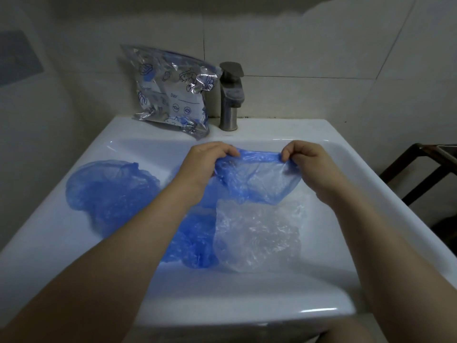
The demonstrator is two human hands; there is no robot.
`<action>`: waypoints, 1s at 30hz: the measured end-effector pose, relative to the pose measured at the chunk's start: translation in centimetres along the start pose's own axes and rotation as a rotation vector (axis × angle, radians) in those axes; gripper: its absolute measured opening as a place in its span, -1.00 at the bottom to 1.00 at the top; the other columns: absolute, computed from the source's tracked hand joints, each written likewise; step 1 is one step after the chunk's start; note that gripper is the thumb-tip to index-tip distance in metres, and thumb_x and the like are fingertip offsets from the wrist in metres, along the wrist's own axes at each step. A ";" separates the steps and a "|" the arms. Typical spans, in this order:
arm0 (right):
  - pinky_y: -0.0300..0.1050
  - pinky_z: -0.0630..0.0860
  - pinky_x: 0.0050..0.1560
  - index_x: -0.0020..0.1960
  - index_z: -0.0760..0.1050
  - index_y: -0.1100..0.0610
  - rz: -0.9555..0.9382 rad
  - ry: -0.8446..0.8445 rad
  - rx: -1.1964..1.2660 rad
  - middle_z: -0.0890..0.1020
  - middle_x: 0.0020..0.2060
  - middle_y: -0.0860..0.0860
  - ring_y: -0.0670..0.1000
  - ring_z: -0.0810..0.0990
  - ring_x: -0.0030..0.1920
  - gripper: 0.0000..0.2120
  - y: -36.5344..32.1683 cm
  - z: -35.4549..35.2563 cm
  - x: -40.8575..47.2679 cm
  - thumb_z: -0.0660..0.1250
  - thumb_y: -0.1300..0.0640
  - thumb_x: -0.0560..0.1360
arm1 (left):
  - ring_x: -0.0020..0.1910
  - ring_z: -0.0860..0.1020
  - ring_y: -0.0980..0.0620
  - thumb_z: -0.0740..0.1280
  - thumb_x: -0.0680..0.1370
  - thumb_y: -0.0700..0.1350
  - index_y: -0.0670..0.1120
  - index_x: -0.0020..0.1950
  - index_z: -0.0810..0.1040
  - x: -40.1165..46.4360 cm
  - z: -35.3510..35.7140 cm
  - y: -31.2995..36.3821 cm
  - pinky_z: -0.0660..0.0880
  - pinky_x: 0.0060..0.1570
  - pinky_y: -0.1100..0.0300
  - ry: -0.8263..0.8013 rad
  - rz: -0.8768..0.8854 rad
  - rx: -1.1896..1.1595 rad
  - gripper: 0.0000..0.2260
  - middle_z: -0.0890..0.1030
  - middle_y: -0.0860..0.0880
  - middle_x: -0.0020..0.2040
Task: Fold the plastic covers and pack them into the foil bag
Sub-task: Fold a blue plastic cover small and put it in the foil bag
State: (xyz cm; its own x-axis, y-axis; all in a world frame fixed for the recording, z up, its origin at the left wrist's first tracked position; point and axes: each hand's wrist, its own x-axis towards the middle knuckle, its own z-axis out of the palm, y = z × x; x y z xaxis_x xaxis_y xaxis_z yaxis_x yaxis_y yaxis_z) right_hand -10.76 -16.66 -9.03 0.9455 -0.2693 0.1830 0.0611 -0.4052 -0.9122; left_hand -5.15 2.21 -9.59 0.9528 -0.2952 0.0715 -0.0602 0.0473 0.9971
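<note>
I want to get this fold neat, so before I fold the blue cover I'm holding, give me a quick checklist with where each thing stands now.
1. Left hand pinches the gathered rim of the translucent blue plastic cover: ok.
2. Right hand pinches the same rim at its other end: ok.
3. Rim stretched fairly straight between both hands: ok.
4. Cover hanging free of the crumpled clear plastic cover below it in the white ceramic sink: cannot tell; their edges overlap in this view.
5. Shiny printed foil bag within sight, leaning against the wall beside the metal tap: ok.
6. Foil bag's mouth open for packing: cannot tell.
</note>
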 end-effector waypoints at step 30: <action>-0.35 0.45 -0.22 -0.18 0.57 0.15 0.029 -0.230 0.164 0.59 -0.33 -0.02 -0.13 0.52 -0.31 -0.82 0.8 -2.0 0.1 0.25 0.30 0.53 | -0.30 0.51 0.24 0.28 0.56 -0.26 0.05 0.01 0.49 0.5 -1.7 -0.5 0.42 -0.29 0.42 -0.175 0.164 0.244 -0.81 0.52 0.02 -0.20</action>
State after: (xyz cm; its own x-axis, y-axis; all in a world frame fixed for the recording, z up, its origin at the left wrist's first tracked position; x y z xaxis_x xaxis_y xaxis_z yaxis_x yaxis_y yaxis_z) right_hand -11.27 -18.73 -9.03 0.9942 -0.0662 0.0852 0.0663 -0.2481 -0.9665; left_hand -4.17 3.70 -10.09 0.8604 -0.4624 0.2142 -0.2979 -0.1154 0.9476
